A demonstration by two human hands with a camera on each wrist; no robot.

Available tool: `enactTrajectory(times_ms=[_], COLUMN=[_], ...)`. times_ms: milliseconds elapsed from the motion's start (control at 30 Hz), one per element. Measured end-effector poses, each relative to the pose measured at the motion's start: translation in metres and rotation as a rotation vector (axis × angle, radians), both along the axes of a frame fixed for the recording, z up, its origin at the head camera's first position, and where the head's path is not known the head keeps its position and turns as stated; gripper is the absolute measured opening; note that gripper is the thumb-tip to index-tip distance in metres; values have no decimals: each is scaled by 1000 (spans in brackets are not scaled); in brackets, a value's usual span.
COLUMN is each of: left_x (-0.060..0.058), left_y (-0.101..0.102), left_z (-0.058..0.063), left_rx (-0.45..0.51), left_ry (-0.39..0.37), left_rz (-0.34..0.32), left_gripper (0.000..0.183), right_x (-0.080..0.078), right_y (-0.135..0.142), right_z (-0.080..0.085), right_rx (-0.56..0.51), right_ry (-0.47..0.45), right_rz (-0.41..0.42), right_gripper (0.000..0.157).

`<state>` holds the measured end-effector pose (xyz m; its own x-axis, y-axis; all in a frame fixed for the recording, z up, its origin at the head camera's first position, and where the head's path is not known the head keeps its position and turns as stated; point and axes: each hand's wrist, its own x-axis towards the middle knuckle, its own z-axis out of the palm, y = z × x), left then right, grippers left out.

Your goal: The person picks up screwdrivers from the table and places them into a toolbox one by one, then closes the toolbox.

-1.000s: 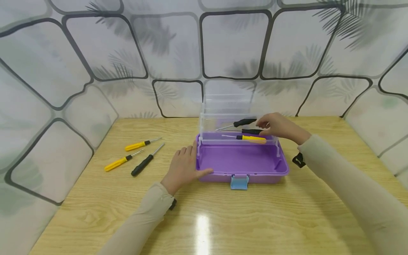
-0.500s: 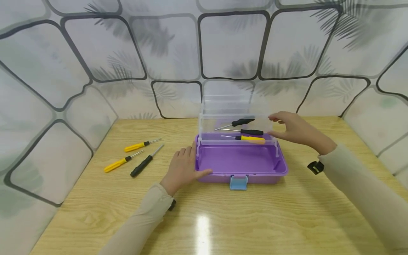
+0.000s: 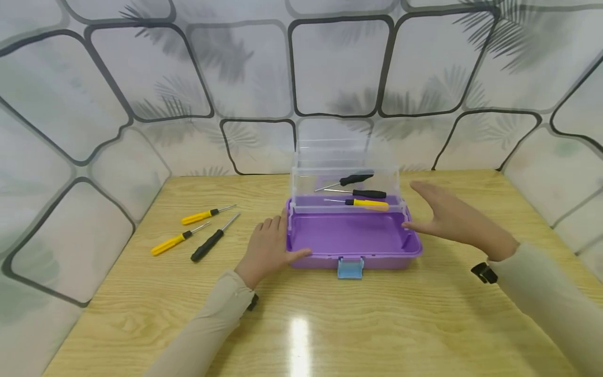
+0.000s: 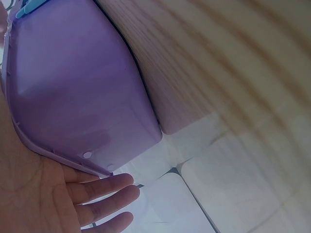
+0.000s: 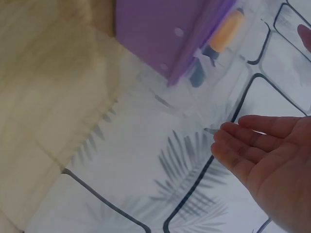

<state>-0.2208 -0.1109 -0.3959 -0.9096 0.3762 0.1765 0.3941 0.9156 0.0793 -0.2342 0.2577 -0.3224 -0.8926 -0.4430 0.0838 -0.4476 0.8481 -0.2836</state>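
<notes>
A purple toolbox [image 3: 353, 235] sits on the table with its clear lid [image 3: 344, 149] raised. In its clear upper tray lie two black-handled screwdrivers, the rear one [image 3: 356, 178] and the middle one [image 3: 369, 194], and a yellow-handled screwdriver [image 3: 367, 204] in front. My left hand [image 3: 268, 246] rests against the box's left side, fingers straight and thumb over the front rim. In the left wrist view its fingers [image 4: 104, 189] reach past the purple wall. My right hand [image 3: 452, 217] holds nothing, thumb and fingers spread beside the box's right end; the right wrist view shows its fingers extended.
Left of the box, two yellow-handled screwdrivers, one farther back [image 3: 200, 216] and one nearer [image 3: 171, 243], lie with a black-handled screwdriver [image 3: 209, 245] on the wooden table [image 3: 212, 324]. A light blue latch [image 3: 350, 268] hangs at the box's front. A patterned backdrop [image 3: 254, 68] stands behind.
My right hand has drawn away from the tray toward the right, its fingers spreading, and has come lower beside the box's right end. The left hand stays at the left side.
</notes>
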Motion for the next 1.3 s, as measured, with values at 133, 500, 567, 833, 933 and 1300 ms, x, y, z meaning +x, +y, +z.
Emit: enactTrajectory(times_ms=[133, 500, 567, 833, 933, 1300], left_x=[-1, -2, -2, -2, -1, 0], left_y=[-1, -1, -1, 1, 1, 0], left_z=[-1, -2, -2, -2, -2, -1], left_rx=[0, -7, -7, -16, -17, -18], left_ry=[-6, -5, -9, 0, 1, 3], left_rz=[1, 0, 1, -4, -5, -1], left_gripper=[111, 111, 111, 111, 112, 112], right_x=[6, 15, 14, 13, 12, 13], right_y=[3, 4, 4, 4, 5, 4], right_z=[-14, -41, -45, -55, -59, -63], right_rx=[15, -12, -12, 14, 45, 235], right_ry=[-29, -93, -106, -80, -22, 262], right_rz=[-8, -6, -6, 3, 24, 113], right_gripper=[102, 107, 108, 110, 111, 106])
